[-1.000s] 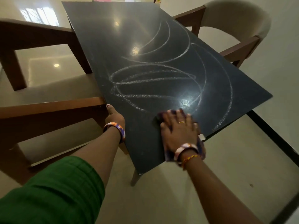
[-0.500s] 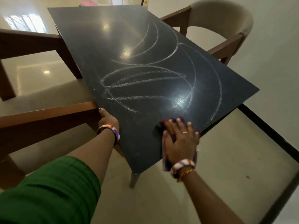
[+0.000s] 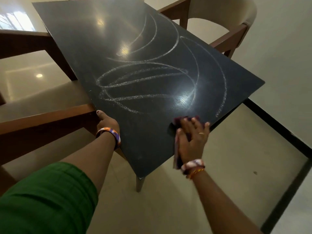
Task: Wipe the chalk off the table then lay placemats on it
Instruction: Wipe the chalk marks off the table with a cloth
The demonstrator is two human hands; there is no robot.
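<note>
Our right hand (image 3: 192,139) presses a dark cloth (image 3: 179,132) flat, fingers spread, on the near edge of the black table (image 3: 118,39), just short of the chalk loops (image 3: 143,78). Our left hand (image 3: 107,122) seems to grip the table's left edge, fingers hidden underneath.
</note>
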